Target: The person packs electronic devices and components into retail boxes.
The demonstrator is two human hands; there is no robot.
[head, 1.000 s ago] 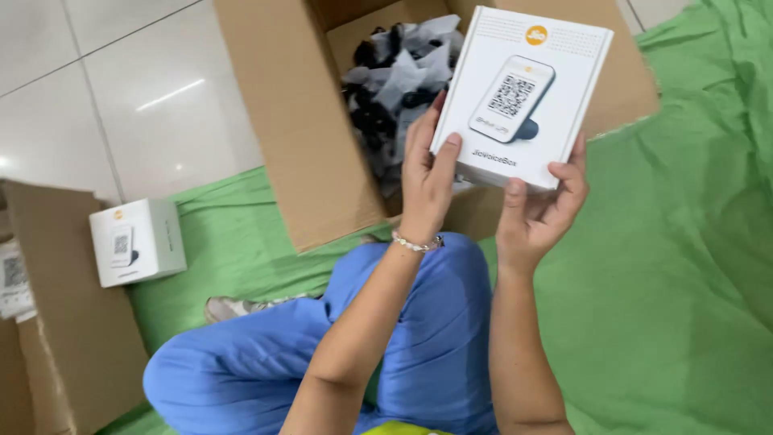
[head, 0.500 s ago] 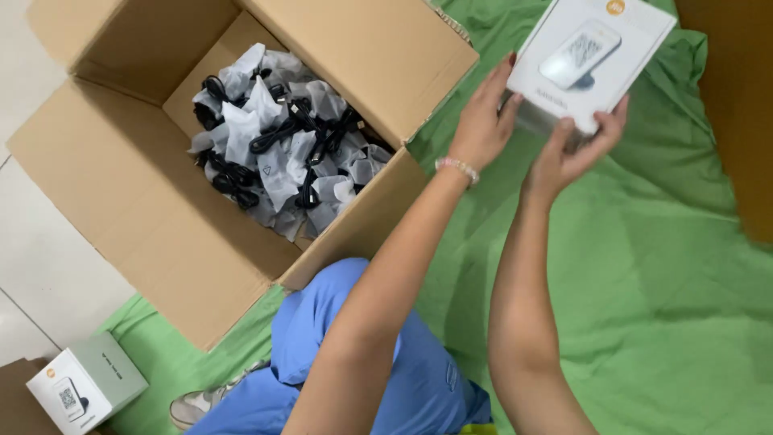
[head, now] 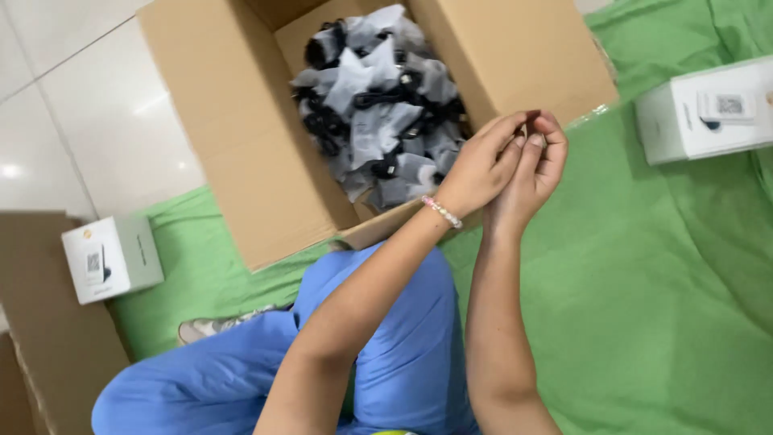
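Beside the cardboard box (head: 266, 161), the left hand (head: 481, 165) and right hand (head: 535, 165) are meeting, fingertips pressed together; whether anything sits in either grip, I cannot tell.

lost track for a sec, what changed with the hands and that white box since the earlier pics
Both hands let go of the white box; it now lies on the green cloth at right. The left hand and right hand are pressed together, fingertips touching, holding nothing visible. The open cardboard box of bagged black parts and the small white box at left stayed put.
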